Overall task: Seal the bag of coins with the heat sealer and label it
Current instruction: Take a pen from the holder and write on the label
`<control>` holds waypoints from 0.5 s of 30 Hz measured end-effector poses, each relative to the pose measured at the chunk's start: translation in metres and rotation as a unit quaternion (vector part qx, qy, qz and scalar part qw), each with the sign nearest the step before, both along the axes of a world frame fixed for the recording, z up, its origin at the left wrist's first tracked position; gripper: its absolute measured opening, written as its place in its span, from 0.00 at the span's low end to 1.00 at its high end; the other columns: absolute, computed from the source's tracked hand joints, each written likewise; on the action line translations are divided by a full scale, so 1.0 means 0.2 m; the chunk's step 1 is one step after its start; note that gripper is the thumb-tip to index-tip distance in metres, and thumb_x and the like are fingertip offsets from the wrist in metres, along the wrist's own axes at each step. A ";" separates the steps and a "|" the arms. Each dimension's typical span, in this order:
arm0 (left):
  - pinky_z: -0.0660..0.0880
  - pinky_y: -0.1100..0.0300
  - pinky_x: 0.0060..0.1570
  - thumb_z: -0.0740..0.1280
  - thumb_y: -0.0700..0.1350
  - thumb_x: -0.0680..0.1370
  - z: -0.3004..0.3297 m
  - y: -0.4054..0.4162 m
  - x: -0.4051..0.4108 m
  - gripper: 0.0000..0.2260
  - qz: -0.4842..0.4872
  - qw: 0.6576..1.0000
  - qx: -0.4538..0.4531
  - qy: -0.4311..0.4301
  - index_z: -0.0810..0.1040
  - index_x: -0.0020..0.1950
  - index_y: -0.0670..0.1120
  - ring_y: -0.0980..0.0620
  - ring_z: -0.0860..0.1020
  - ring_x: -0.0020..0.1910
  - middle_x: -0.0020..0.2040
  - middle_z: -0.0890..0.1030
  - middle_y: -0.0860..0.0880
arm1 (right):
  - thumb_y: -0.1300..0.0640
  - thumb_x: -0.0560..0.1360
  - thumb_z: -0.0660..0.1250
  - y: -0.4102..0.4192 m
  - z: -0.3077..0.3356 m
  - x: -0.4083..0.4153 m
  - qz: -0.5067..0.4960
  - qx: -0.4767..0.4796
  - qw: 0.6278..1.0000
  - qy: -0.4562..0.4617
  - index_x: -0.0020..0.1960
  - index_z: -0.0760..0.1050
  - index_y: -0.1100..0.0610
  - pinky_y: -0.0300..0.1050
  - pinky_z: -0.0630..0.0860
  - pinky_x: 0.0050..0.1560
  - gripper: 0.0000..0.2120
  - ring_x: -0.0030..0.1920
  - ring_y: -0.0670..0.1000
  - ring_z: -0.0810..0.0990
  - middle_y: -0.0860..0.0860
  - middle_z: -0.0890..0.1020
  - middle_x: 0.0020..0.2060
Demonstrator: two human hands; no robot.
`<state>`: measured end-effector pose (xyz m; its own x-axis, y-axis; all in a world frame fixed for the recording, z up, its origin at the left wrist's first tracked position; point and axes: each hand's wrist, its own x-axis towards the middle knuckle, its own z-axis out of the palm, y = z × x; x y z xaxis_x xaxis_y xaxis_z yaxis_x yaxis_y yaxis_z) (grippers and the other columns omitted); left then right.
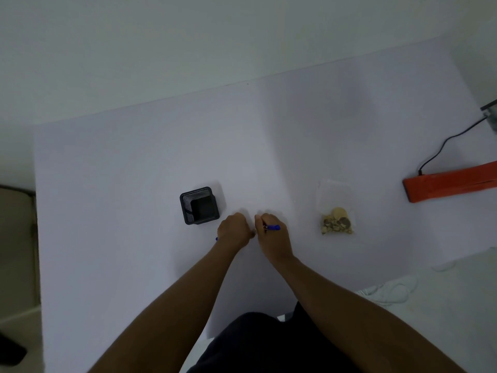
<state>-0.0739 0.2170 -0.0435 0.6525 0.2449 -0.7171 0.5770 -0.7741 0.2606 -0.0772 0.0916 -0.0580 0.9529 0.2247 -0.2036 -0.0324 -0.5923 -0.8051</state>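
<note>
A clear plastic bag (335, 195) lies flat on the white table (134, 170), with several gold and brown coins (337, 224) bunched at its near end. The orange heat sealer (451, 182) rests at the table's right edge, apart from the bag. My left hand (233, 230) and my right hand (271, 235) are closed fists side by side, left of the bag. A blue pen (273, 227) pokes out of my right fist, and a small blue tip shows at the left edge of my left fist. I see no label.
A black mesh pen holder (199, 205) stands just left of my left hand. A black cable (443, 145) runs from the sealer toward the back right. A white cord (390, 290) lies on the floor at the right. The wall is close behind the table.
</note>
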 end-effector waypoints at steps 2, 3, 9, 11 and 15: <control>0.80 0.53 0.45 0.71 0.49 0.74 0.01 0.00 0.00 0.12 -0.008 1.000 0.011 -0.009 0.79 0.47 0.41 0.45 0.82 0.44 0.44 0.82 0.44 | 0.59 0.82 0.61 0.03 0.02 0.00 0.014 0.023 1.000 0.002 0.36 0.68 0.54 0.30 0.67 0.36 0.16 0.30 0.42 0.70 0.45 0.70 0.30; 0.79 0.53 0.44 0.70 0.48 0.75 0.02 -0.01 0.00 0.10 -0.014 1.000 0.017 -0.013 0.78 0.47 0.41 0.45 0.81 0.44 0.44 0.82 0.44 | 0.60 0.82 0.61 0.04 0.02 0.00 0.019 0.032 0.999 0.006 0.36 0.68 0.54 0.30 0.67 0.36 0.16 0.30 0.41 0.71 0.45 0.70 0.30; 0.78 0.56 0.40 0.66 0.46 0.77 0.07 0.00 -0.09 0.08 -0.043 0.995 0.031 -0.090 0.81 0.43 0.45 0.48 0.81 0.40 0.42 0.83 0.47 | 0.55 0.82 0.62 0.00 -0.01 -0.01 0.005 0.009 1.000 0.007 0.35 0.69 0.58 0.38 0.70 0.35 0.18 0.31 0.49 0.73 0.51 0.73 0.30; 0.77 0.58 0.40 0.66 0.48 0.78 0.12 0.02 -0.16 0.08 -0.032 0.987 0.024 -0.159 0.81 0.44 0.46 0.51 0.79 0.39 0.43 0.81 0.49 | 0.54 0.82 0.61 -0.03 -0.02 -0.01 -0.006 -0.009 1.000 -0.009 0.34 0.68 0.59 0.38 0.68 0.35 0.19 0.31 0.49 0.72 0.51 0.72 0.30; 0.77 0.61 0.46 0.66 0.47 0.78 0.16 0.09 -0.34 0.08 -0.008 0.967 0.035 -0.252 0.79 0.53 0.44 0.50 0.78 0.48 0.50 0.79 0.47 | 0.53 0.82 0.60 -0.06 -0.03 -0.02 0.017 -0.023 0.996 -0.079 0.35 0.66 0.51 0.43 0.70 0.36 0.17 0.33 0.50 0.71 0.49 0.71 0.30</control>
<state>-0.1415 0.2346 -0.0112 0.9189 0.2676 -0.2899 0.3779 -0.8079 0.4522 -0.0812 0.0787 -0.0643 0.9657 0.2521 -0.0628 0.1138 -0.6276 -0.7702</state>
